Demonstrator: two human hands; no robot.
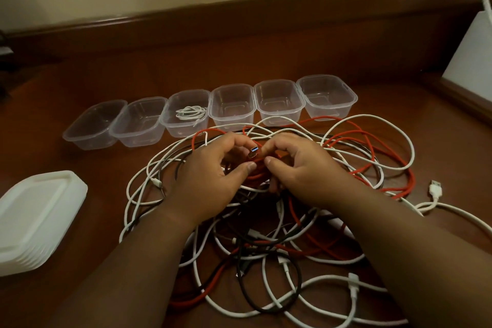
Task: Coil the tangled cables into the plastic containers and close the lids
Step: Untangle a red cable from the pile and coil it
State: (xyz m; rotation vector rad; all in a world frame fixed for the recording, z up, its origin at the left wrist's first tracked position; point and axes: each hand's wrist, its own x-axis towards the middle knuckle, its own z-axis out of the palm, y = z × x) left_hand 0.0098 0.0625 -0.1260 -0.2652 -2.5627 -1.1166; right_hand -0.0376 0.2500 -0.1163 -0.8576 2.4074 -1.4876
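Both hands' fingers (pixel 251 166) pinch a red cable (pixel 356 173); its coils hidden beneath them.

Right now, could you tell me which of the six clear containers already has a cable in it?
The third container from the left: it holds a coiled white cable, while the other five hold nothing.

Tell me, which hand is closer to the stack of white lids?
Left. The left hand sits over the cable tangle, on the side toward the stack of lids; the right hand lies beyond it, farther away.
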